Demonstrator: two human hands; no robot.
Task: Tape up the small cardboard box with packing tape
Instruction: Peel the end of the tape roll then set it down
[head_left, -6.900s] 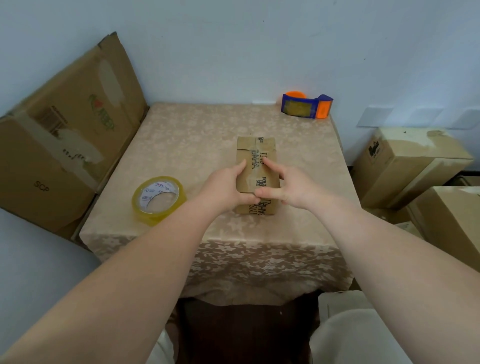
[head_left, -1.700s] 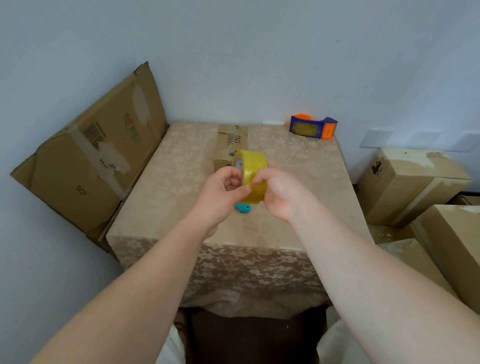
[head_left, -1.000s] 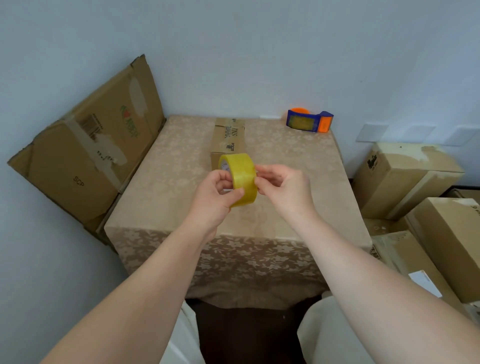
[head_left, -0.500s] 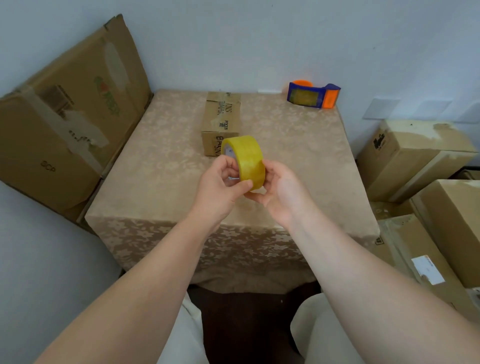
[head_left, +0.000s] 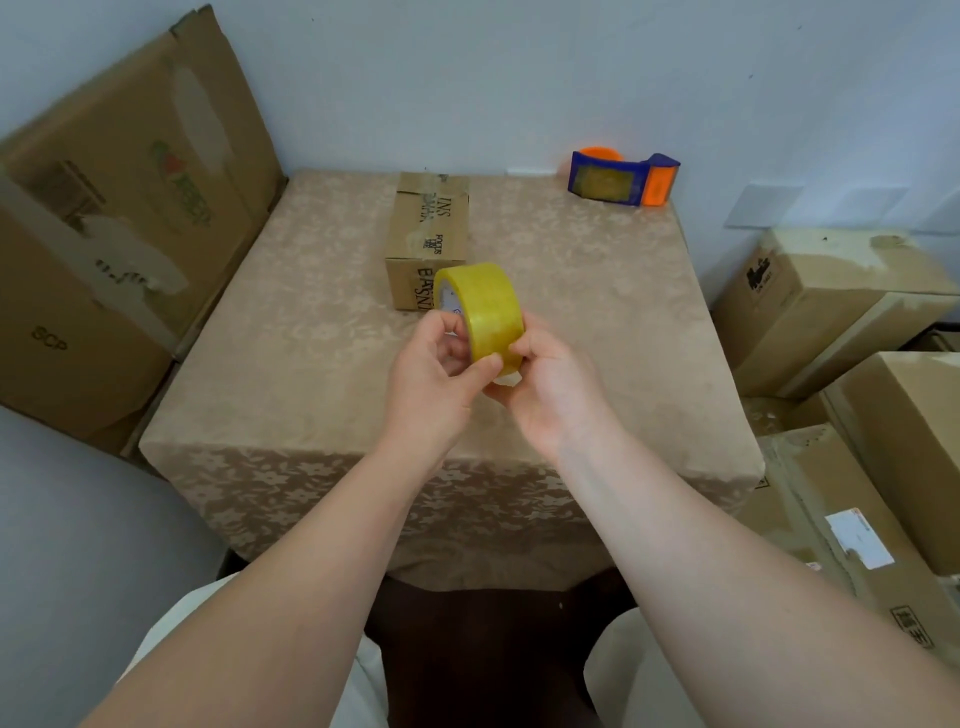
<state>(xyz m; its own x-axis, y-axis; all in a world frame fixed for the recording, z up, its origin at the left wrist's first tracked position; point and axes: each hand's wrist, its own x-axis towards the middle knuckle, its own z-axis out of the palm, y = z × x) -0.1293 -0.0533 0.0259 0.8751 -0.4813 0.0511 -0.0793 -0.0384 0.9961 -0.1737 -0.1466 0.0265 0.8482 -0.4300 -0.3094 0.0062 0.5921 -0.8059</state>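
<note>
The small cardboard box (head_left: 428, 234) lies at the back middle of the cloth-covered table (head_left: 291, 338), old tape strips on its top. I hold a yellow roll of packing tape (head_left: 485, 309) upright in the air in front of the box, above the table's middle. My left hand (head_left: 434, 384) grips the roll through its core, thumb on the outer face. My right hand (head_left: 553, 387) pinches the roll's lower rim, where a short tab of tape sticks out.
A blue and orange tape dispenser (head_left: 621, 176) stands at the table's back right corner. A big flattened carton (head_left: 104, 208) leans on the wall at the left. Several cardboard boxes (head_left: 831, 306) are stacked on the floor at the right.
The box, which I held at the table's middle, has moved to the back. The roll went from the table's left into both hands, and my right fingers have shifted to its lower rim.
</note>
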